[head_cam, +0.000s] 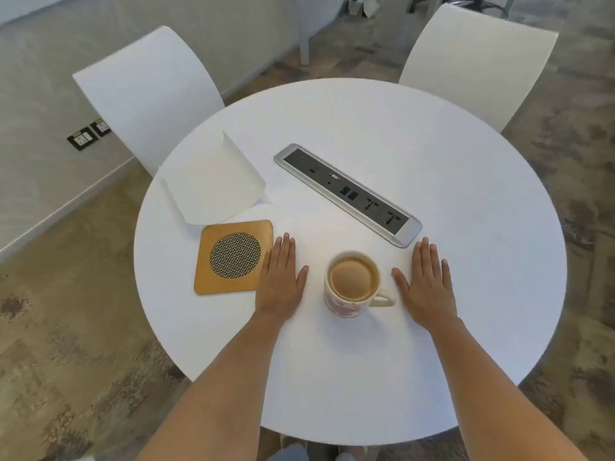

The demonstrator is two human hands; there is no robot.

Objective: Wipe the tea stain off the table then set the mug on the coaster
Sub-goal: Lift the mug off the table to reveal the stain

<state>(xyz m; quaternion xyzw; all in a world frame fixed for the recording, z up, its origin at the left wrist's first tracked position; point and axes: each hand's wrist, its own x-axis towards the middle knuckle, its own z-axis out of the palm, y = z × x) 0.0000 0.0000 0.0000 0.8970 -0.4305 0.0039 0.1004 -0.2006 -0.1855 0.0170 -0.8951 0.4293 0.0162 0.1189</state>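
Note:
A white mug with pink flowers, full of milky tea, stands on the round white table, its handle pointing right. My left hand lies flat on the table just left of the mug, empty. My right hand lies flat just right of the handle, also empty. A square wooden coaster with a round mesh centre sits left of my left hand, touching its edge. Behind the coaster lies a white paper towel, one edge curled up. No tea stain shows on the tabletop.
A grey power and socket strip is set into the table, running diagonally behind the mug. Two white chairs stand at the far side. Wall sockets sit low on the left wall.

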